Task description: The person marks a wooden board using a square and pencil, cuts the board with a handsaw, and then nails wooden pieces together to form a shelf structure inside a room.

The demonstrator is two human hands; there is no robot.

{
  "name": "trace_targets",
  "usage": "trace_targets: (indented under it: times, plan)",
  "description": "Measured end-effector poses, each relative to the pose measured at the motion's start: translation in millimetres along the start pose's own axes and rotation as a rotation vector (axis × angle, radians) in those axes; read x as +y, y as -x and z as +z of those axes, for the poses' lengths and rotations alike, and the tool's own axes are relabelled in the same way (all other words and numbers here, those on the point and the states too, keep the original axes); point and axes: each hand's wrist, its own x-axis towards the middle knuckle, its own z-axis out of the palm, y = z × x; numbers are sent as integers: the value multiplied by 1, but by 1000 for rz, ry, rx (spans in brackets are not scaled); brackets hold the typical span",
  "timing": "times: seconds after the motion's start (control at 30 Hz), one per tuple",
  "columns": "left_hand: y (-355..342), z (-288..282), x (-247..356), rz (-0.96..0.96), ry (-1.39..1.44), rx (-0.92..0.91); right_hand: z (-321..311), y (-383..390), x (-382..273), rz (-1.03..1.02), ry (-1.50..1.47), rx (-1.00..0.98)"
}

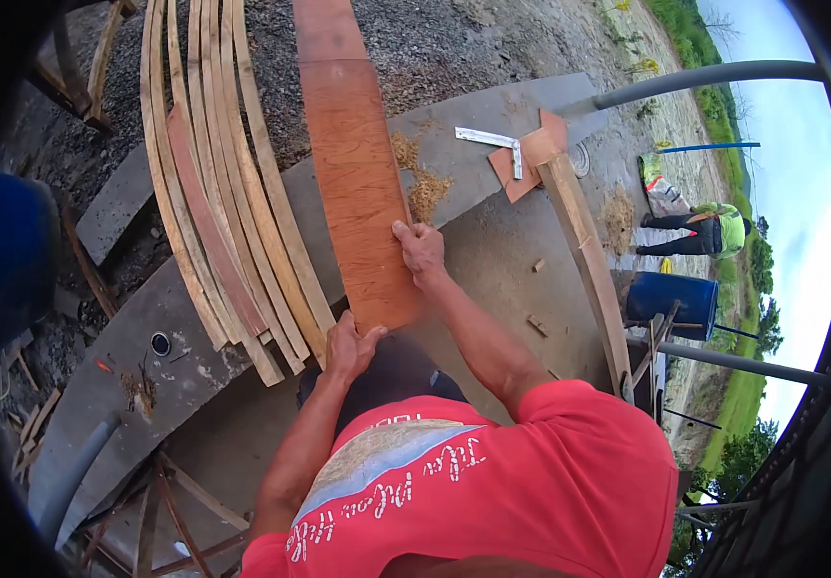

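A long reddish-brown plywood strip [353,164] stretches away from my body and runs out at the top of the picture. At its near left corner, my left hand [350,349] grips the end with the thumb on top. Higher on the right edge, my right hand [420,252] is closed round the board, thumb on the face and the other fingers partly hidden. Just left of the strip lies a row of several long wooden battens [242,193], with a narrow reddish strip [208,207] among them.
A grey concrete ledge [492,106] bears sawdust [425,188], a metal square [492,141] and small plywood pieces [514,173]. A long timber [584,250] leans at right. Beyond are a blue drum [673,303], grey pipes [714,77] and a bending person [714,231]. Another blue drum [20,255] stands left.
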Motion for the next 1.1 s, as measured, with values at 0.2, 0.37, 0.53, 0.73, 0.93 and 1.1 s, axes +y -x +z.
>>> trace_targets:
  times: [0.2, 0.37, 0.53, 0.73, 0.93, 1.1]
  plan:
    - [-66, 44, 43, 119, -289, -245, -97, -31, 29, 1, -305, 224]
    - [-126, 68, 75, 34, -415, -291, -120, -76, 56, 23, -519, 298]
    - [-167, 99, 93, 52, -510, -336, -135, -107, 89, 146, -459, 498]
    - [-183, 97, 48, 11, -538, -307, -104, -113, 107, 251, -448, 541]
    - [-161, 98, 28, -401, 606, 80, -84, -102, 69, 292, -649, 318]
    - [-128, 65, 35, -179, 735, 73, -83, -71, 27, 279, -727, -56]
